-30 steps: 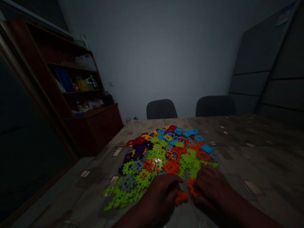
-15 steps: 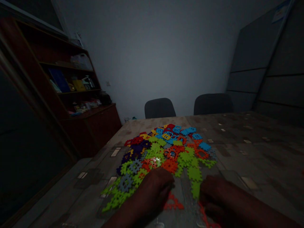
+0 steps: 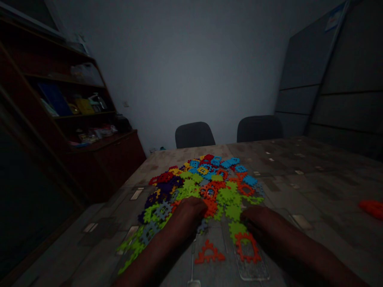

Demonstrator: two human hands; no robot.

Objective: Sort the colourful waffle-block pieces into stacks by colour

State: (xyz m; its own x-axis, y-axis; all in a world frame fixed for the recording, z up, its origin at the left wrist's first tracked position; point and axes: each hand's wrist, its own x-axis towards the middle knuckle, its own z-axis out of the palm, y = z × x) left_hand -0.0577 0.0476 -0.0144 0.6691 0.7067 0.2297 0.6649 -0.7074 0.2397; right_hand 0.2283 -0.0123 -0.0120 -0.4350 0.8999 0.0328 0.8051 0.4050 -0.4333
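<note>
Flat toothed plastic building pieces lie in a pile on the table, among them green pieces (image 3: pixel 232 212), orange pieces (image 3: pixel 211 208) and blue pieces (image 3: pixel 230 162). My left hand (image 3: pixel 191 209) reaches onto the pile's near edge, fingers curled down beside the orange pieces. Just under it shows a grey toothed piece (image 3: pixel 202 226); whether the fingers grip it is unclear. My right hand (image 3: pixel 254 217) is bent at the pile's right side, close to the green pieces, its fingertips mostly hidden. Nearer me lie an orange triangular piece (image 3: pixel 209 252) and an orange square frame piece (image 3: pixel 247 248), both untouched.
A patterned cover lies over the table (image 3: pixel 287 179). At the right edge sits a bright orange-red object (image 3: pixel 371 208). Two dark chairs (image 3: pixel 195 134) stand behind the table. On the left is a wooden shelf cabinet (image 3: pixel 110 159) holding assorted items.
Both hands have moved forward to the pile. My right hand has let go of the orange square frame piece, which now lies flat. The view has swung slightly right.
</note>
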